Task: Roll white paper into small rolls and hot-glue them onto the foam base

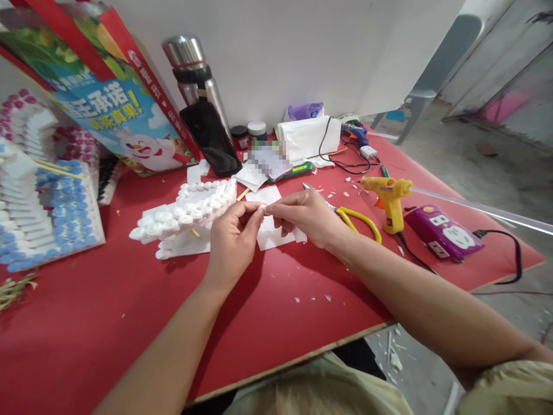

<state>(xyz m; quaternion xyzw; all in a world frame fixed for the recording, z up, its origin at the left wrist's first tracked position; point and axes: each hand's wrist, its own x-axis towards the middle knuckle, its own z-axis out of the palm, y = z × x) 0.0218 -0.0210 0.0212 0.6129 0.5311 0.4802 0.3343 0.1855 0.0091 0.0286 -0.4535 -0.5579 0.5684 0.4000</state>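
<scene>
Held in narrow fingertip pinch of left hand (233, 239) and right hand (305, 216), just above white sheets (270, 237): small white piece (262, 208), mostly hidden. Probably best to press lightly, turn evenly, avoid creasing. Beside left hand: white rosette model (184, 214). Farther off, on carrier bag (99, 98): "承诺" and "真果!" legible; above these, small logo, too blurred to read. On purple socket block (444, 230): no certain reading.

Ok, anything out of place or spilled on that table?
Mostly litter: white scraps scattered over the red table, more on the floor. Also, the glue gun's long clear rod sticks out past the table edge. No liquid spill visible.
</scene>
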